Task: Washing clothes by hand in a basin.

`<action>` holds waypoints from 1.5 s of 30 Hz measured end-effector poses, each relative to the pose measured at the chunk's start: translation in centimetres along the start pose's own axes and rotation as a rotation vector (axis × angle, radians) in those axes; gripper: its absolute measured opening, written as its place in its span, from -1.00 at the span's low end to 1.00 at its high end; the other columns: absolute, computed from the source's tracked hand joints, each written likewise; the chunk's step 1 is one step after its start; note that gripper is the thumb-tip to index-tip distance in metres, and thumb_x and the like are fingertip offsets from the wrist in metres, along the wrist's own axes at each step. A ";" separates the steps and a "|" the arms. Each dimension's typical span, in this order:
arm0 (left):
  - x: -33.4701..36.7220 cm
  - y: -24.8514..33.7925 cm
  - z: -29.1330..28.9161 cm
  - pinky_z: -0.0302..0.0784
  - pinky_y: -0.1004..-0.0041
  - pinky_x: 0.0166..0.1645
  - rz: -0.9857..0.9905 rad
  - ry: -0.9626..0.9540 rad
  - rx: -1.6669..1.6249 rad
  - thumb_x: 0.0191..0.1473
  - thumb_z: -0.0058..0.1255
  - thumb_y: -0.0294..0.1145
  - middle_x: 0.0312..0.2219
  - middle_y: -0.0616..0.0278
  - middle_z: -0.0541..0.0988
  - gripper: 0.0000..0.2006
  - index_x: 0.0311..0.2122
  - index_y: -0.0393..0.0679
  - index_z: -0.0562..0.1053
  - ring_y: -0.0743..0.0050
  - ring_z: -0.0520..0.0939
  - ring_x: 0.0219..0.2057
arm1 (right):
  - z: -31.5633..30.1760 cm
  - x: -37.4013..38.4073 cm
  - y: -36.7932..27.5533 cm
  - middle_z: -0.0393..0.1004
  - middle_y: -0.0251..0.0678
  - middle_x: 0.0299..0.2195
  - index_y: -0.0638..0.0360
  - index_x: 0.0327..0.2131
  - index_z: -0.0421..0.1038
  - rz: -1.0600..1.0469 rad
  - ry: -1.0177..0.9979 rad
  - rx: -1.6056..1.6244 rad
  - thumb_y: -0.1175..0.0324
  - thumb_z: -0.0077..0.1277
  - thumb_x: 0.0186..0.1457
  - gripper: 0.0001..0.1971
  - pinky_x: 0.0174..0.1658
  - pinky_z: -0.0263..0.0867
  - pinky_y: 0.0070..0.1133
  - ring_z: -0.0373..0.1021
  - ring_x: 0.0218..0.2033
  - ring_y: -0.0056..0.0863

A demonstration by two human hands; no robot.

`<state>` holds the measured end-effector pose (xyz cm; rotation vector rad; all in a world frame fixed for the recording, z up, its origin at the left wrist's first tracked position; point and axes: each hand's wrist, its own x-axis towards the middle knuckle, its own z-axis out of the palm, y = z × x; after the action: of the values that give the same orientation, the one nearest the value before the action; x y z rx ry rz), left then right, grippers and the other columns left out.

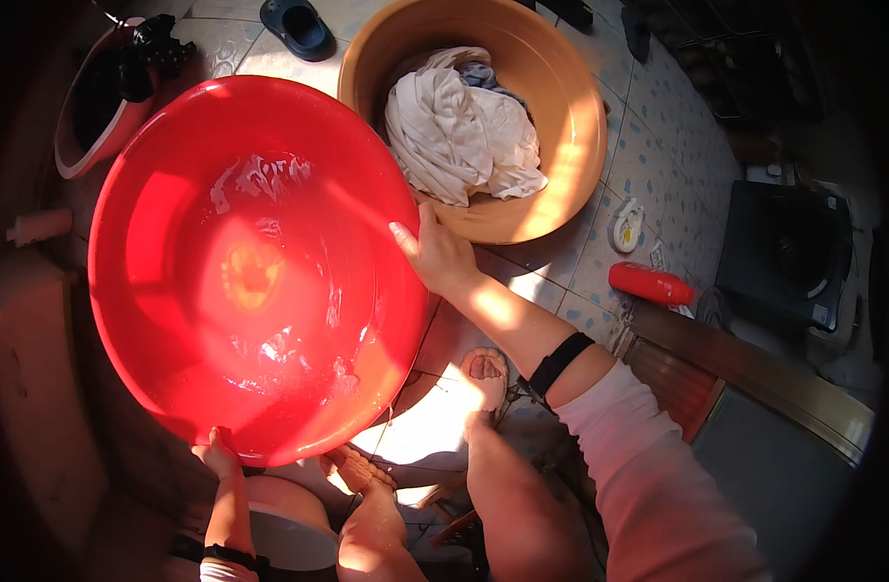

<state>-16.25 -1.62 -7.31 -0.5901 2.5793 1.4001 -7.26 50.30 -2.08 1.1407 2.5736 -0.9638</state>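
Note:
A large red basin (352, 184) with shallow, glinting water in it takes up the left and middle. My left hand (217, 454) grips its near rim, with the fingers partly hidden behind the edge. On the basin's right rim my right hand (442, 254) is closed, thumb over the edge. Just beyond that hand stands a tan basin (570, 126). White crumpled cloth (454, 131) lies in it, with a bit of grey-blue fabric (481, 76) showing behind.
A pink tub (76, 145) holding dark things is at far left. A dark clog (299, 27) lies at the top. To the right are a white slipper (627, 225), a red bottle (651, 282) and a black appliance (784, 254). Below the red basin sits a white tub (289, 538).

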 end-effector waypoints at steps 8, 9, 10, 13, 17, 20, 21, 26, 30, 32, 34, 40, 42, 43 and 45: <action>-4.1 12.5 -1.7 0.38 0.15 -0.13 0.017 -0.681 1.295 0.10 -0.29 -0.07 -0.31 -0.19 0.48 -0.56 -0.18 -0.33 0.30 -0.12 0.48 -0.23 | -2.7 -8.0 1.9 0.43 -0.10 -0.23 0.21 -0.15 0.30 0.194 -0.584 0.117 -0.04 -0.26 0.08 -0.50 -0.16 0.26 -0.35 0.38 -0.20 -0.19; -6.6 14.6 -1.2 0.36 0.14 -0.11 0.131 -0.702 1.221 0.09 -0.25 -0.11 -0.30 -0.15 0.48 -0.60 -0.18 -0.30 0.33 -0.09 0.47 -0.20 | -5.0 -10.8 2.0 0.45 -0.20 -0.36 0.20 -0.19 0.34 0.255 -0.661 0.276 0.08 -0.15 0.07 -0.61 -0.27 0.30 -0.49 0.39 -0.34 -0.38; -8.9 16.9 -0.3 0.37 0.17 -0.10 0.097 -0.790 1.173 0.06 -0.19 -0.14 -0.29 -0.13 0.48 -0.62 -0.18 -0.27 0.34 -0.06 0.47 -0.18 | -5.1 -14.3 6.0 0.43 -0.27 -0.44 0.18 -0.19 0.33 0.240 -0.556 0.494 0.18 -0.11 0.07 -0.69 -0.35 0.30 -0.56 0.36 -0.44 -0.50; -13.9 16.1 -7.8 0.40 0.25 -0.09 0.017 -0.854 1.224 -0.07 -0.02 -0.20 -0.27 -0.05 0.50 -0.63 -0.16 -0.19 0.36 0.05 0.48 -0.15 | -12.3 -24.5 9.3 0.45 -0.14 -0.33 0.16 -0.23 0.37 0.368 -0.445 0.348 0.26 -0.15 0.03 -0.74 -0.22 0.28 -0.46 0.38 -0.28 -0.21; -22.2 25.0 -10.1 0.40 0.33 -0.11 -0.395 -0.784 1.249 -0.17 0.08 -0.18 -0.19 0.10 0.48 -0.59 -0.18 -0.14 0.39 0.18 0.50 -0.17 | -20.4 -38.7 23.8 0.42 0.00 -0.60 0.28 -0.59 0.42 0.434 -0.635 -0.053 0.31 -0.12 -0.09 -0.77 -0.41 0.29 -0.37 0.40 -0.51 -0.19; -24.8 24.8 -13.9 0.42 0.33 -0.16 -0.112 -0.828 1.258 -0.13 0.05 -0.20 -0.32 0.13 0.53 -0.69 -0.29 -0.16 0.43 0.17 0.53 -0.27 | -29.4 -41.3 26.3 0.31 -0.17 -0.77 0.22 -0.66 0.39 0.493 -0.719 -0.210 0.39 -0.20 -0.06 -0.78 -0.65 0.23 -0.35 0.30 -0.75 -0.30; -26.3 26.0 -14.2 0.43 0.32 -0.18 -0.343 -0.680 1.108 -0.11 0.04 -0.20 -0.37 0.14 0.54 -0.72 -0.31 -0.16 0.44 0.15 0.54 -0.30 | -32.2 -40.7 26.6 0.35 -0.23 -0.73 0.19 -0.57 0.40 0.591 -0.619 -0.112 0.38 -0.19 -0.03 -0.82 -0.64 0.24 -0.42 0.32 -0.71 -0.38; -28.7 33.5 -10.1 0.38 0.37 -0.63 -0.391 -0.673 0.752 -0.05 -0.03 -0.22 -0.65 0.23 0.46 -0.81 -0.36 -0.09 0.44 0.32 0.46 -0.69 | -44.5 -34.6 20.9 0.43 -0.37 -0.43 0.12 -0.20 0.30 0.749 -0.292 0.509 0.35 -0.18 0.07 -0.79 -0.58 0.26 -0.63 0.34 -0.57 -0.63; -28.4 39.7 -7.6 0.41 0.32 -0.16 -0.086 -0.637 0.805 -0.15 -0.04 -0.22 -0.43 -0.02 0.54 -0.67 -0.30 -0.24 0.46 0.11 0.54 -0.29 | -51.1 -28.9 14.2 0.42 -0.37 -0.42 0.14 -0.19 0.30 0.625 -0.221 0.688 0.38 -0.17 0.07 -0.79 -0.54 0.25 -0.67 0.33 -0.56 -0.65; -28.9 43.0 -6.8 0.46 0.34 -0.33 -0.150 -0.619 0.796 -0.12 -0.07 -0.27 -0.49 0.01 0.54 -0.71 -0.31 -0.24 0.46 0.17 0.57 -0.45 | -54.2 -28.1 11.2 0.41 -0.33 -0.50 0.20 -0.24 0.33 0.454 -0.184 0.800 0.43 -0.11 0.01 -0.81 -0.49 0.29 -0.64 0.35 -0.56 -0.60; -28.7 45.7 -5.2 0.47 0.35 -0.40 -0.168 -0.620 0.762 -0.11 -0.07 -0.28 -0.51 0.03 0.54 -0.72 -0.31 -0.23 0.46 0.20 0.57 -0.52 | -56.5 -28.4 11.1 0.41 -0.32 -0.49 0.21 -0.23 0.33 0.430 -0.224 0.717 0.42 -0.09 0.01 -0.79 -0.46 0.30 -0.64 0.36 -0.54 -0.59; -28.9 53.2 0.8 0.44 0.36 -0.53 0.043 -0.827 0.986 -0.08 -0.08 -0.25 -0.57 0.05 0.53 -0.73 -0.29 -0.18 0.46 0.30 0.52 -0.66 | -61.1 -30.4 16.5 0.42 -0.36 -0.41 0.14 -0.19 0.30 0.545 -0.264 0.604 0.41 -0.11 0.03 -0.77 -0.53 0.25 -0.67 0.36 -0.50 -0.62; -29.5 56.3 3.4 0.44 0.36 -0.51 0.056 -0.800 0.956 -0.10 -0.08 -0.26 -0.54 0.04 0.54 -0.71 -0.27 -0.19 0.45 0.29 0.53 -0.65 | -60.5 -32.2 22.4 0.41 -0.36 -0.42 0.14 -0.19 0.30 0.598 -0.184 0.615 0.41 -0.11 0.02 -0.77 -0.53 0.25 -0.66 0.36 -0.51 -0.60; -29.9 57.1 4.8 0.45 0.35 -0.50 0.054 -0.761 0.912 -0.11 -0.09 -0.27 -0.51 0.03 0.54 -0.70 -0.25 -0.19 0.45 0.28 0.53 -0.65 | -60.3 -33.0 24.4 0.40 -0.36 -0.42 0.14 -0.19 0.29 0.634 -0.115 0.612 0.41 -0.11 0.02 -0.77 -0.54 0.25 -0.64 0.36 -0.52 -0.59; -29.3 58.7 9.0 0.45 0.35 -0.43 0.045 -0.731 0.889 -0.13 -0.09 -0.28 -0.48 0.01 0.54 -0.68 -0.24 -0.22 0.45 0.26 0.54 -0.58 | -62.2 -32.4 24.8 0.39 -0.34 -0.44 0.15 -0.20 0.30 0.838 -0.115 0.717 0.42 -0.11 0.02 -0.78 -0.52 0.27 -0.60 0.36 -0.53 -0.55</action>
<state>-13.91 42.40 42.15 0.1139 2.2318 0.2480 39.37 81.65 46.75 1.9863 1.3663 -1.6273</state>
